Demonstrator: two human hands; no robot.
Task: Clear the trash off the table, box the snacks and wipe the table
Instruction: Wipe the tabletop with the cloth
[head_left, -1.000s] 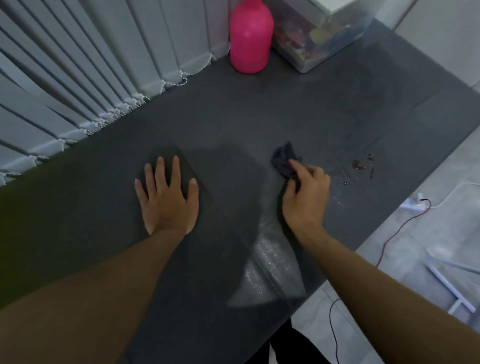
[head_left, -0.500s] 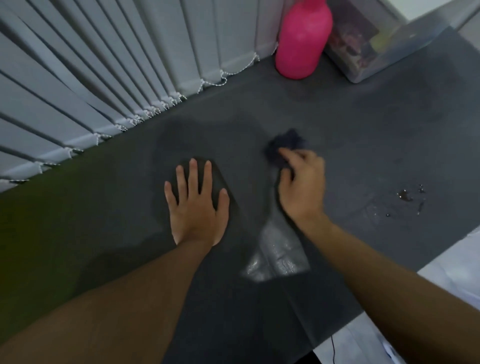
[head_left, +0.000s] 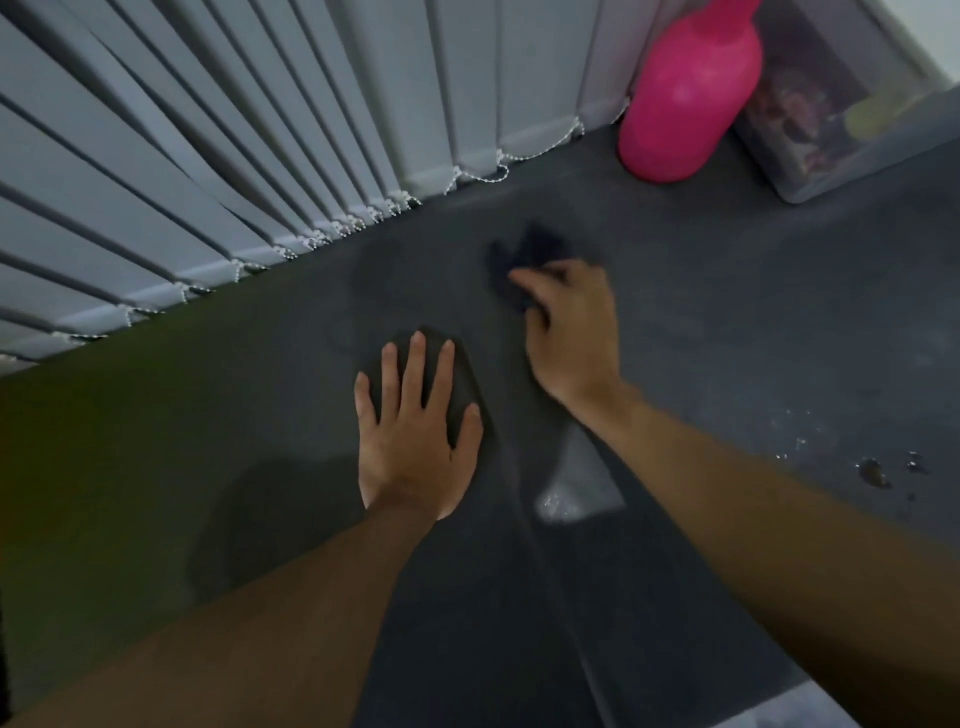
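My right hand (head_left: 571, 332) presses a crumpled dark cloth (head_left: 530, 254) onto the dark grey table (head_left: 753, 312), towards the far side. The cloth sticks out beyond my fingers and looks blurred. My left hand (head_left: 415, 436) lies flat on the table with its fingers spread, holding nothing, just left of and nearer than the right hand. A few drops and dark specks (head_left: 878, 473) sit on the table at the right. A wet shiny patch (head_left: 576, 483) shows between my forearms.
A pink plastic bottle (head_left: 691, 98) stands at the far edge by the vertical blinds (head_left: 260, 156). Right of it is a clear plastic box (head_left: 841, 119) with colourful packets inside. The blinds run along the table's far left side.
My right hand has pushed the cloth farther away across the table, towards the blinds and bottle. The left hand stays flat in place. The view has swung left, closer to the far edge.
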